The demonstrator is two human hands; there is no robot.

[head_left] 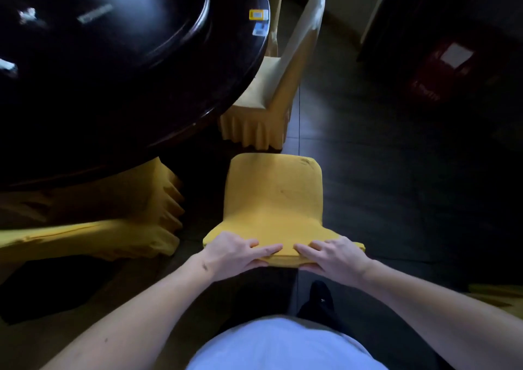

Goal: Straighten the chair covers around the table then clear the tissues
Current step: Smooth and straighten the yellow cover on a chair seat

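Note:
A chair in a yellow cover [273, 199] stands right in front of me, its back nearest to me and its seat pointing away. My left hand [235, 252] grips the top edge of the covered backrest on the left. My right hand [335, 256] grips the same edge on the right, thumbs under the fabric, fingers on top. A dark round table [119, 86] fills the upper left. White tissue-like scraps [27, 15] lie blurred on its top.
A second yellow-covered chair [271, 92] is tucked at the table's right edge. A third covered chair [93, 228] stands to my left under the table rim. Small yellow and blue packets [258, 15] sit near the table edge. Dark floor tiles [396, 171] extend right; a red box [444, 66] stands far right.

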